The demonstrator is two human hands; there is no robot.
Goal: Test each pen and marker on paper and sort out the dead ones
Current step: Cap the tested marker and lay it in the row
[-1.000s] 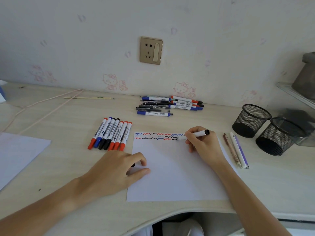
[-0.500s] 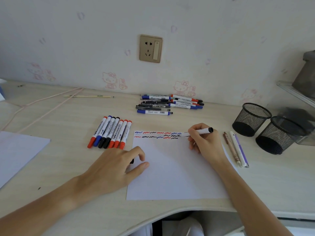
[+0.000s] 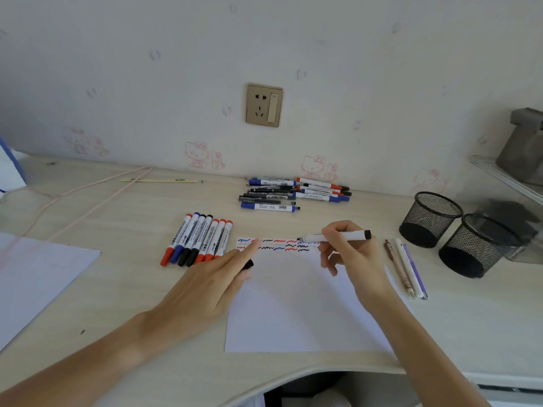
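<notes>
The left hand (image 3: 211, 277) has slid up the sheet since half a second ago, and the marker tip has lifted toward the right end of the scribble rows. I take the paper (image 3: 299, 312) as my landmark. On its near-left part I see the left hand with the forefinger stretched up to the left end of the scribbles (image 3: 273, 243), while the curled fingers seem to hold a small black cap (image 3: 248, 264). At the paper's top edge, on the right, the right hand (image 3: 352, 254) pinches the uncapped white marker (image 3: 338, 237) lying nearly level, its tip at the last squiggles. I judge this test about done; recapping and sorting come next, so I want the cap brought to the tip. Just left of the paper lies a neat row of markers (image 3: 199, 239); just right of it, three pens (image 3: 407, 268). Beyond the paper, toward the wall, the loose pile of markers (image 3: 293, 193). Farther right of the paper stand two mesh cups (image 3: 452, 230).
</notes>
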